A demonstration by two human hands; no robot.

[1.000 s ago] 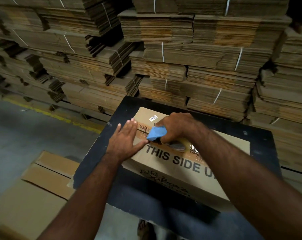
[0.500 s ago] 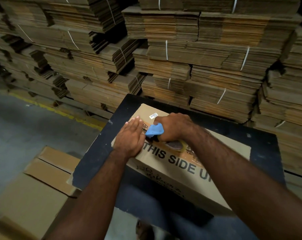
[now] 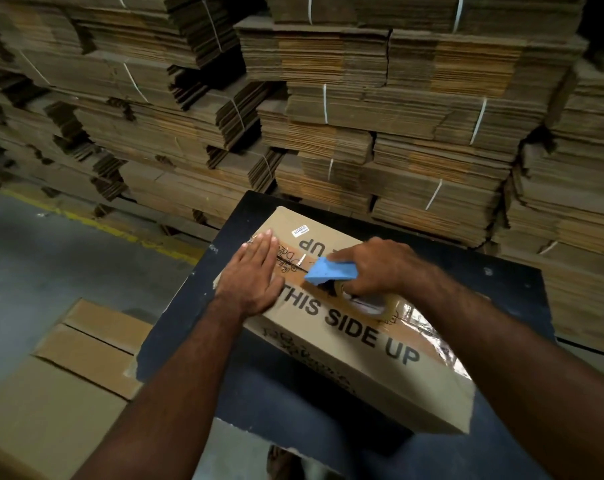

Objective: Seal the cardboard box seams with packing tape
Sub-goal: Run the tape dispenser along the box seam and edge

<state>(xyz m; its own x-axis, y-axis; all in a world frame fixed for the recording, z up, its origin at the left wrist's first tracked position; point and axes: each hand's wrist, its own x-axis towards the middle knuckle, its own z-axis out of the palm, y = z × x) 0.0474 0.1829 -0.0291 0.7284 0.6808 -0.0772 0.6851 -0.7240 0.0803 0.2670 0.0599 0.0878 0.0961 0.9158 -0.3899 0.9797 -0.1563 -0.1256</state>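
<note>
The cardboard box [image 3: 356, 327], printed "THIS SIDE UP", is lying on a dark table [image 3: 522, 289], with glossy tape running along its top seam. The left hand [image 3: 255, 275] is pressing flat on the box top, fingers straight and together. The right hand [image 3: 380, 268] is gripping a tape roll [image 3: 369, 303] with a blue cutter [image 3: 330, 273], fingers curled around it.

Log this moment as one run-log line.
left hand flat on brown cardboard box | right hand grips blue-handled tape dispenser on seam | far end untaped
</note>
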